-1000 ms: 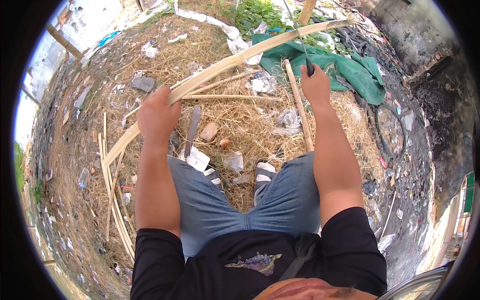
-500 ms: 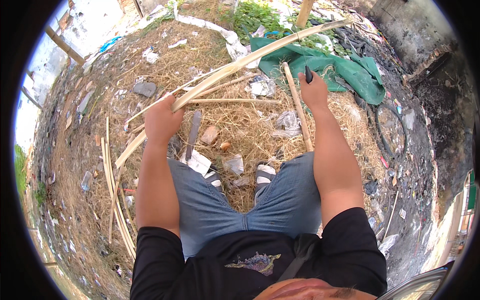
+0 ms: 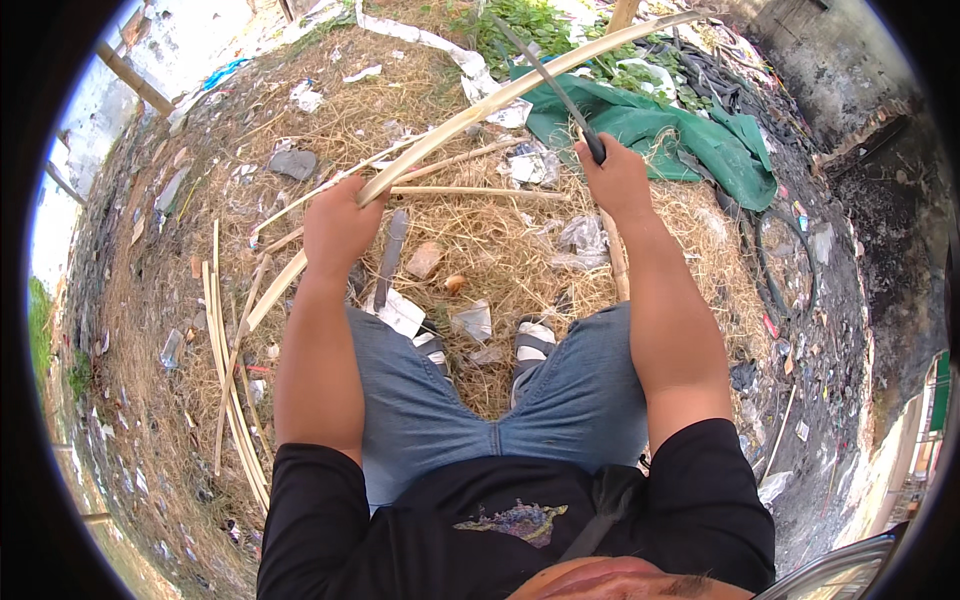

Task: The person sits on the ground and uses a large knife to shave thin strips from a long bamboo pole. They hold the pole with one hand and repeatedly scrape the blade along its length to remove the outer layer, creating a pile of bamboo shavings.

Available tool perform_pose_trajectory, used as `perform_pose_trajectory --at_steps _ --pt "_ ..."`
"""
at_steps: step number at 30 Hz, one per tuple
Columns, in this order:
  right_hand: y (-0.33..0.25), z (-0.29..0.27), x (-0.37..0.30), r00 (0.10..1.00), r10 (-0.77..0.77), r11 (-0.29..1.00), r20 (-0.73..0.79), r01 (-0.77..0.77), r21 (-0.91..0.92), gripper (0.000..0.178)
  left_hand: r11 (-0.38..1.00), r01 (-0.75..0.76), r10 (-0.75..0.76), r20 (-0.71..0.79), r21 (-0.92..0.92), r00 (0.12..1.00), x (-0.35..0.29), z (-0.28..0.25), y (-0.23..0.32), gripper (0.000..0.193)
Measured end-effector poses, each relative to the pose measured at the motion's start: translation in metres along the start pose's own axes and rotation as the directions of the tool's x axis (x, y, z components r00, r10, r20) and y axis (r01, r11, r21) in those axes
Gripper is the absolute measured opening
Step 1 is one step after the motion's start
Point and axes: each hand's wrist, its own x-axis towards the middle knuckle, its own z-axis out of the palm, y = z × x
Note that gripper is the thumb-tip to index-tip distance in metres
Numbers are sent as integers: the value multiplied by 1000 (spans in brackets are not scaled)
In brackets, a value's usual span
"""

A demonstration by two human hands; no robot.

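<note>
Left hand [image 3: 340,222], left of centre: fingers wrapped round a long pale strip [image 3: 470,122], which runs from there up to the upper right. Right hand [image 3: 614,180], upper right of centre: fingers clenched on a black-handled knife [image 3: 570,108] crossing the strip — contact unclear. Outward — green sheet [image 3: 670,145], upper right; thin strips [image 3: 236,425], lower left.

Strip [image 3: 472,114]: smooth matt wd; blade [image 3: 568,102]: dull mtl

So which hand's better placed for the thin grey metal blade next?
Probably the right hand: it grips the blade by its black handle, while the left hand holds a long, pale wooden strip.
</note>
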Motion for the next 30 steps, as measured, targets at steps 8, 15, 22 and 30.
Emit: perform_pose_trajectory --at_steps 8,15,22,30 --pt "-38 21 -8 946 -323 935 33 325 -141 15 997 -68 69 59 -23 996 -5 4 18 39" --pt "-79 42 -24 927 -363 906 95 375 -196 13 999 -2 6 95 -49 995 0 13 8 39" --pt "-55 46 -19 957 -261 928 124 284 -239 13 994 -94 89 83 51 993 3 17 8 37" --pt "-13 30 6 994 103 981 33 -96 -169 21 1000 6 -9 123 21 992 1 -2 5 34"
